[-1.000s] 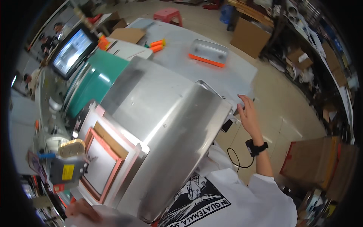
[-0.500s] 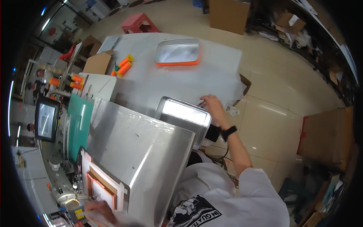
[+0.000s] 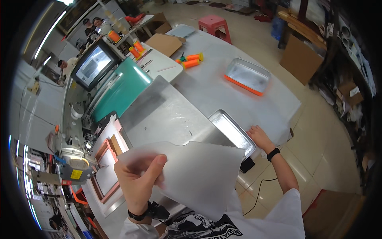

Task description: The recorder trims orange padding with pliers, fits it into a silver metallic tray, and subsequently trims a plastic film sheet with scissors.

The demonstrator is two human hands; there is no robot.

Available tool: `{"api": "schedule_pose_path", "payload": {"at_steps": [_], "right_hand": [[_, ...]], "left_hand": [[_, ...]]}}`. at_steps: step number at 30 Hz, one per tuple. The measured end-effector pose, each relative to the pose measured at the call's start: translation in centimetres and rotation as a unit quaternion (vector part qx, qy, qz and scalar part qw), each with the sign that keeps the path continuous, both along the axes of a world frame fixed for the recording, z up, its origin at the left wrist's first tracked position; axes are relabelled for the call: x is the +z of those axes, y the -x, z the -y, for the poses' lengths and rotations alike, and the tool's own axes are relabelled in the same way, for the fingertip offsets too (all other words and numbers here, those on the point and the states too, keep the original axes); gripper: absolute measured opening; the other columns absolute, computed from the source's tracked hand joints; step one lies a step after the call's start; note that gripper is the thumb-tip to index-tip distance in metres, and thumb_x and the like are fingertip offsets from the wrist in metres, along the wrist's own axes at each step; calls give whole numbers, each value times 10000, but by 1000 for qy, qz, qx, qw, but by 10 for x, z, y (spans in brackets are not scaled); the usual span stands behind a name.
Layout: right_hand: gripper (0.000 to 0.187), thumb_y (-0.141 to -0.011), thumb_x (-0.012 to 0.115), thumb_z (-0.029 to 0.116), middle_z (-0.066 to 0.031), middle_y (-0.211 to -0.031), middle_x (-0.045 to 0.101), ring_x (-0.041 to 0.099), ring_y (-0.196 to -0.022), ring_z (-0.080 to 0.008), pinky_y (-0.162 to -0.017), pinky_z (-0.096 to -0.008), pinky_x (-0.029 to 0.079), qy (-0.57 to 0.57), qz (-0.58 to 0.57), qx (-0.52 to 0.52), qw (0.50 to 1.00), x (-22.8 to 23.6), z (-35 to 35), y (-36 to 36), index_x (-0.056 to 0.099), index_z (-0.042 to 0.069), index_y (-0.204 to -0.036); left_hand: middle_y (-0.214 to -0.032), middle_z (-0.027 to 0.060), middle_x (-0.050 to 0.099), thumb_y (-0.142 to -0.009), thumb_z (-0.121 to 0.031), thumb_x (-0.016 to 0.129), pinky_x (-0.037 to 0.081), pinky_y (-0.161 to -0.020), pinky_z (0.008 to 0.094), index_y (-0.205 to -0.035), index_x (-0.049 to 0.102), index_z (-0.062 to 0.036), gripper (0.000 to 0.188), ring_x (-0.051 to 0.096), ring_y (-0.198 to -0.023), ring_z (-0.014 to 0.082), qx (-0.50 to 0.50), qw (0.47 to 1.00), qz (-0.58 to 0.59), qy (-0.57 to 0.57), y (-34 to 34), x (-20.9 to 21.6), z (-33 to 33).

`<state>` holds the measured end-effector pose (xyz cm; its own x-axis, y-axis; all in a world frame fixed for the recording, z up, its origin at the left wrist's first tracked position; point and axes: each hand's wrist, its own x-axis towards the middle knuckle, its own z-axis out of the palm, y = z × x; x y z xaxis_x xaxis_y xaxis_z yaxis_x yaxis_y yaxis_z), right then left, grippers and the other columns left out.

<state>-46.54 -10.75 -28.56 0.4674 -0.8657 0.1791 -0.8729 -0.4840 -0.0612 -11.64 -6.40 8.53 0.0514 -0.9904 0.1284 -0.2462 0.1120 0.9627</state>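
A translucent whitish sheet rises toward me, gripped along its left edge by my left hand, thumb on the near face. The fingers behind the sheet are partly hidden. At the right side of a shallow silver metal tray, my right hand has its fingers curled down beside the rim. Whatever they pinch, if anything, is too small to tell. Left of my left hand, a pinkish frame lies under the sewing machine head.
A metal plate spans the middle beside a green panel. Beyond are an orange-edged metal tray, orange thread spools, a lit screen and a pink stool. Cardboard boxes stand at the right.
My left hand has come up from beside the frame, now holding the translucent sheet. My right hand stays near the silver tray, lower along its right side. The view has turned left.
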Motion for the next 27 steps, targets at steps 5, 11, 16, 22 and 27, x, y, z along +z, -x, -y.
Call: {"api": "schedule_pose_path", "payload": {"at_steps": [5,11,16,22,27], "right_hand": [[171,-778,539,101,-73,-747,604,580,-767,-219,-671,-343,460,-24,-102,-125,987,11,8,23,633,63,-915],[251,-838,523,-9,-139,-862,655,639,-764,-235,-634,-329,512,189,161,-358,900,84,-7,47,618,14,-1069],[266,-909,477,-12,-176,-1061,629,636,-887,-187,-732,-304,519,281,464,-265,797,190,-31,-14,566,-9,-1159],[332,-918,476,2,-163,-1089,611,619,-728,-153,-587,-244,485,188,744,-144,625,287,-21,-165,488,-1,-1251],[346,-894,521,22,-149,-957,646,543,-525,-98,-443,-190,384,-173,659,-7,732,370,-3,-227,497,-47,-1233]], "left_hand": [[-511,32,567,-766,-35,706,326,-381,196,-714,641,43,114,495,-387,85,1,1000,14,17,-25,17,-6],[-501,27,564,-726,-20,722,318,-386,193,-661,636,38,122,497,-382,85,56,997,-15,53,-65,30,-19],[-512,35,574,-723,-10,719,327,-380,196,-668,634,48,117,510,-383,93,68,995,-25,64,-104,32,-30],[-521,43,578,-733,-2,717,336,-364,193,-712,633,53,102,513,-380,91,77,992,-52,86,-135,34,-34],[-550,39,593,-708,-45,751,325,-370,181,-728,634,42,147,517,-411,70,233,950,46,202,-162,36,-42]]}}
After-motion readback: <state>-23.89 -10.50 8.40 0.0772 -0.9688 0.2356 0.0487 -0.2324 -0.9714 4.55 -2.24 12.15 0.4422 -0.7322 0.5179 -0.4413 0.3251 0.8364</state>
